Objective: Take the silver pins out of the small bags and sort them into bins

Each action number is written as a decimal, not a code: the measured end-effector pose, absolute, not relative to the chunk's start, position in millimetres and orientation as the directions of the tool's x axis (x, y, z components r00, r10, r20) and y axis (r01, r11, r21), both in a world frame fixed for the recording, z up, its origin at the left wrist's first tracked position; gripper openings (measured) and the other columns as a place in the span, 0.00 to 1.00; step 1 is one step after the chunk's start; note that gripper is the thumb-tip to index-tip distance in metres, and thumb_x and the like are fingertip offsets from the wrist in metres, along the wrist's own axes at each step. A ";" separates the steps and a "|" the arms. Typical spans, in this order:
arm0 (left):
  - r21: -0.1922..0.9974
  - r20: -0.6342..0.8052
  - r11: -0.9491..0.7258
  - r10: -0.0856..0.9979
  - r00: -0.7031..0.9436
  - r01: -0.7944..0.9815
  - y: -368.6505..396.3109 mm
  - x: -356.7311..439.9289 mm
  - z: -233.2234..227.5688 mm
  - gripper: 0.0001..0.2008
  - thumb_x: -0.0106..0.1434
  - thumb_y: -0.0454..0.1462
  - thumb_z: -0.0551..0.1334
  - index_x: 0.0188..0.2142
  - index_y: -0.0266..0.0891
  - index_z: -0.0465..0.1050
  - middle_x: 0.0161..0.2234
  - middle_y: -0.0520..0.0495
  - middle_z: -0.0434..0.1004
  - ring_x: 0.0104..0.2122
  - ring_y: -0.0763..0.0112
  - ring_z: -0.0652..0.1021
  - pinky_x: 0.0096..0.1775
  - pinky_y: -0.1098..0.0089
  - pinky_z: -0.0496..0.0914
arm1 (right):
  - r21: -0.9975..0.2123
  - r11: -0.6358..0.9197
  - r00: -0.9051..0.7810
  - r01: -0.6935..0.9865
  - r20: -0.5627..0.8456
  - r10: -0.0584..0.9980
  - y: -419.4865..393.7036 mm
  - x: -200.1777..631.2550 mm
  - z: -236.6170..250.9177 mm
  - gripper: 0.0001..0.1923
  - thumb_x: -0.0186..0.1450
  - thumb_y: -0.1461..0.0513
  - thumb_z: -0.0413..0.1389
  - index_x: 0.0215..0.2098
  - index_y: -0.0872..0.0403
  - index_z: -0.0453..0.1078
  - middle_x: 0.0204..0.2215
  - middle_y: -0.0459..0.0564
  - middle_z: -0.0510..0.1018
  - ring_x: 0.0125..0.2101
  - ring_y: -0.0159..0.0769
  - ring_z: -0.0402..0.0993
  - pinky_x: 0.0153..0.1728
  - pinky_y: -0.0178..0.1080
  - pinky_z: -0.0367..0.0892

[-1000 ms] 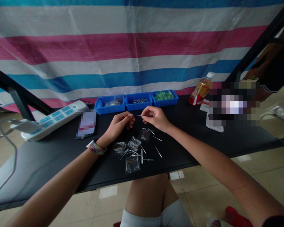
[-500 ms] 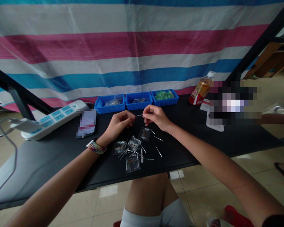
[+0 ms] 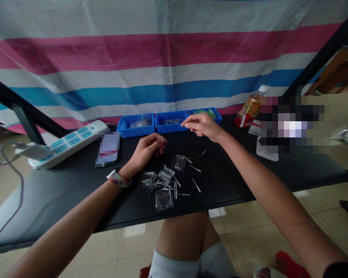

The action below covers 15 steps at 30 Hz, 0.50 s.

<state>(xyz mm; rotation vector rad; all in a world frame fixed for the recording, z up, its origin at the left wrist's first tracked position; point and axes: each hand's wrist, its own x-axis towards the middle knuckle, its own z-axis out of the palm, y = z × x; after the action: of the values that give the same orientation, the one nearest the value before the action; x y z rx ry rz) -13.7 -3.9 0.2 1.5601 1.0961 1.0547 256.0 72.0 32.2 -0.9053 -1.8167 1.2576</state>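
My left hand point(image 3: 149, 151) hovers over the left middle of the table, its thumb and fingers curled together; what they hold, if anything, is hidden. My right hand point(image 3: 205, 126) is in front of the blue bins, its fingers reaching left past the right edge of the middle bin point(image 3: 164, 128). Nothing shows between those fingers, which are loosely apart. Silvery metal pins fill that bin; they look like blind rivets. One blind rivet point(image 3: 202, 153) lies alone below my right hand. Several more lie scattered among small clear bags point(image 3: 164, 200) nearer me.
The left bin point(image 3: 137, 132) holds clear bags, and the right bin point(image 3: 217, 116) holds green pieces. A power strip point(image 3: 72, 143) and a phone point(image 3: 108, 148) lie at left. A drink bottle point(image 3: 251, 108) stands at right, near a white object point(image 3: 267, 151). The table's front edge point(image 3: 174, 218) crosses above my knees.
Both hands held a rivet between them; now they are apart. My right hand has moved up and right to the bins. A rivet now lies on the table below it.
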 end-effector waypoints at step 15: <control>0.966 0.126 -0.174 0.964 0.236 0.193 -3.7 -12.5 -0.4 0.13 0.65 0.45 0.67 0.39 0.37 0.78 0.29 0.49 0.75 0.27 0.69 0.76 0.28 0.71 0.67 | -0.651 0.548 -0.733 0.525 -0.020 0.680 31.6 254.5 5.2 0.05 0.57 0.68 0.68 0.30 0.53 0.79 0.26 0.44 0.80 0.27 0.32 0.75 0.30 0.36 0.61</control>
<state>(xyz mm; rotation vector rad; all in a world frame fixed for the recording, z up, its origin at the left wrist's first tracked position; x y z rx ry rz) -12.5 -3.7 -0.4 1.5763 1.1142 1.0394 254.5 31.6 5.2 -1.0110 -2.5504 0.9553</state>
